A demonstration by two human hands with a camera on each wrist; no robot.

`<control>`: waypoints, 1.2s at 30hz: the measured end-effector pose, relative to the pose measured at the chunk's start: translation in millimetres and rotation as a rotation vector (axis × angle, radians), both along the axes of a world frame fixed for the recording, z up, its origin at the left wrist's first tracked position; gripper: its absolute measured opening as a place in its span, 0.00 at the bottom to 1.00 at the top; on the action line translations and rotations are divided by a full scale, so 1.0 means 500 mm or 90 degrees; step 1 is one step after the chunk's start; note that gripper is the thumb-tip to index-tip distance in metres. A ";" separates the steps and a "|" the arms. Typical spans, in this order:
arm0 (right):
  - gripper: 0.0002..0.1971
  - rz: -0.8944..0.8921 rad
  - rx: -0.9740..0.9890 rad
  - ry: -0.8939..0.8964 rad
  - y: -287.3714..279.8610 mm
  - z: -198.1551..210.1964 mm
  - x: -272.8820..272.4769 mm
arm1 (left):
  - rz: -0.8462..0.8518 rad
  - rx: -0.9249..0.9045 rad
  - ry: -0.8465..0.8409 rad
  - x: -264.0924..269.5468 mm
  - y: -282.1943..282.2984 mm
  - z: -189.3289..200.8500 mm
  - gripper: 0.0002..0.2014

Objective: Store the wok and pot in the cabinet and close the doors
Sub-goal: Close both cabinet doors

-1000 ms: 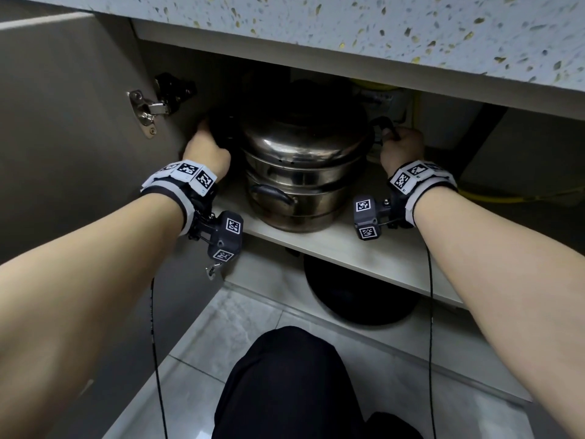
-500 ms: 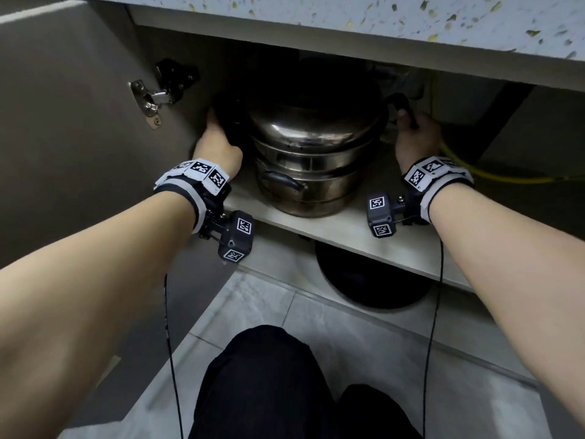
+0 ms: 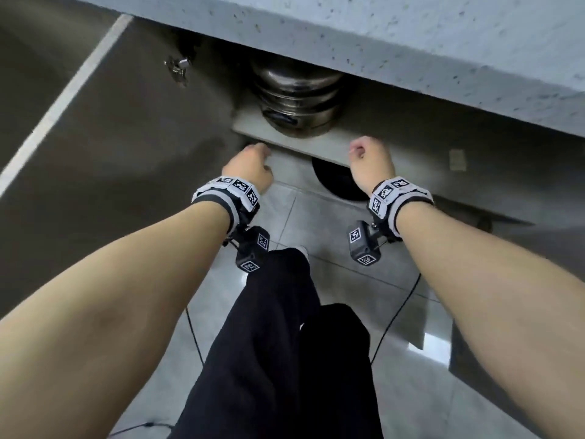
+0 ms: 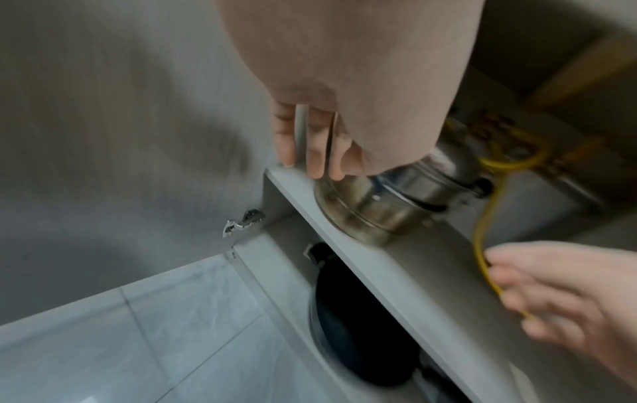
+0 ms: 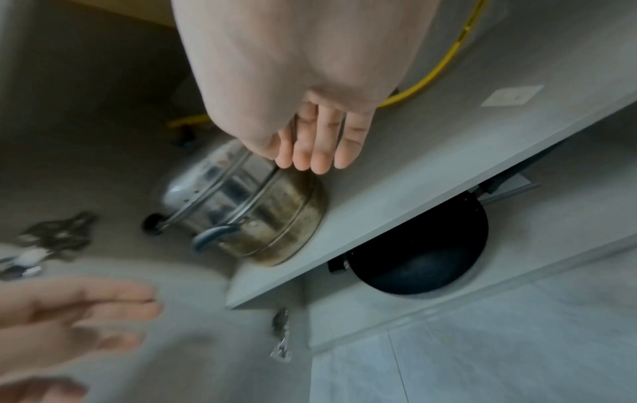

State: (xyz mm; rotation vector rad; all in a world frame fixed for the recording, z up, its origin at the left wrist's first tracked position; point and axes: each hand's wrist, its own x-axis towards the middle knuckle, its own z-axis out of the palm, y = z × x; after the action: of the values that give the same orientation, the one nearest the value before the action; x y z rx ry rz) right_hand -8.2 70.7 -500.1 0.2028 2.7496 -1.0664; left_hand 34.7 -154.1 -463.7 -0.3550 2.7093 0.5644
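The steel pot (image 3: pixel 296 103) with its lid stands on the upper cabinet shelf (image 3: pixel 319 145), its top hidden under the countertop. Below that shelf the black wok (image 3: pixel 337 182) lies on the cabinet floor, only partly showing. My left hand (image 3: pixel 251 167) and right hand (image 3: pixel 368 161) hover in front of the shelf edge, outside the cabinet, holding nothing. In the wrist views the left hand's fingers (image 4: pixel 312 148) and the right hand's fingers (image 5: pixel 320 148) hang relaxed, clear of the pot (image 4: pixel 375 210) (image 5: pixel 255 215) and of the wok (image 4: pixel 355 327) (image 5: pixel 420 261).
The left cabinet door (image 3: pixel 95 147) stands open, its hinge (image 3: pixel 177 66) showing. A yellow hose (image 4: pixel 482 231) runs behind the pot. The speckled countertop (image 3: pixel 427 49) overhangs the cabinet. My dark-trousered leg (image 3: pixel 278 343) is over the grey tiled floor (image 3: pixel 348 280).
Both hands have let go of the pot's side handles and pulled back out of the cabinet. The pot stays on the shelf. My head has risen and moved back.
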 end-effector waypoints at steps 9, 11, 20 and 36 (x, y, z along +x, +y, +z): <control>0.13 0.080 -0.074 -0.063 -0.039 0.339 0.277 | -0.091 -0.006 -0.017 0.227 0.031 0.338 0.22; 0.13 0.095 -0.088 -0.048 -0.049 0.401 0.323 | -0.089 -0.010 -0.004 0.270 0.011 0.396 0.21; 0.13 0.172 -0.123 0.007 -0.137 0.554 0.436 | -0.126 -0.149 -0.122 0.432 -0.198 0.500 0.24; 0.13 0.159 -0.032 -0.094 -0.323 0.542 0.465 | 0.027 -0.202 -0.277 0.403 -0.460 0.426 0.22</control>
State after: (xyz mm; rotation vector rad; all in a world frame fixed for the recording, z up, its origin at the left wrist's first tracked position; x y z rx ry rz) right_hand 224.1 -90.8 -229.0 -0.0665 2.5318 -1.0081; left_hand 236.3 -384.0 -250.7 -0.5464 2.3635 0.0496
